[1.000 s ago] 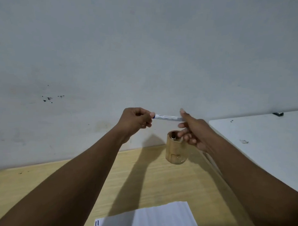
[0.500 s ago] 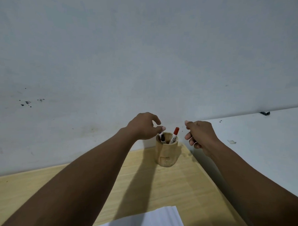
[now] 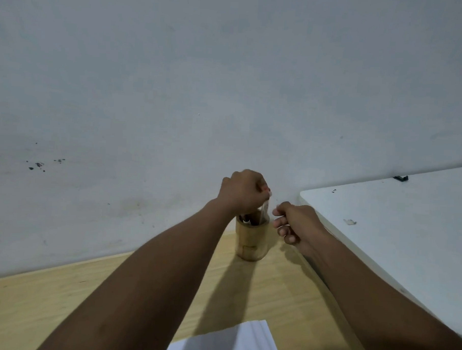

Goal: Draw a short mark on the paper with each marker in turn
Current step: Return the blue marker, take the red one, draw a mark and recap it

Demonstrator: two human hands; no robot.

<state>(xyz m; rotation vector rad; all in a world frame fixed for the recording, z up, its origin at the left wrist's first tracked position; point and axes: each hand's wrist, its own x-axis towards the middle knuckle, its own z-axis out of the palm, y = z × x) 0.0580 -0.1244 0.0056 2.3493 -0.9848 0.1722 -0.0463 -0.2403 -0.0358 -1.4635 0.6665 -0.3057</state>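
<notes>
- Up front in the head view, the left hand (image 3: 243, 194) pinches a marker (image 3: 264, 212) standing in the wooden cup (image 3: 251, 240); the right hand (image 3: 295, 226) curls loosely, empty; paper (image 3: 233, 341) lies near.
- Likely light, stiff, smooth; best gripped mid-barrel.

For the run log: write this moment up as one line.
left hand: closed on marker in wooden cup | right hand: beside cup, holding nothing visible | paper: near edge | stage: picking a marker

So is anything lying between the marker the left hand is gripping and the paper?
Nothing visible. The left hand grips the marker at the wooden cup; bare desk lies between there and the paper.
</notes>
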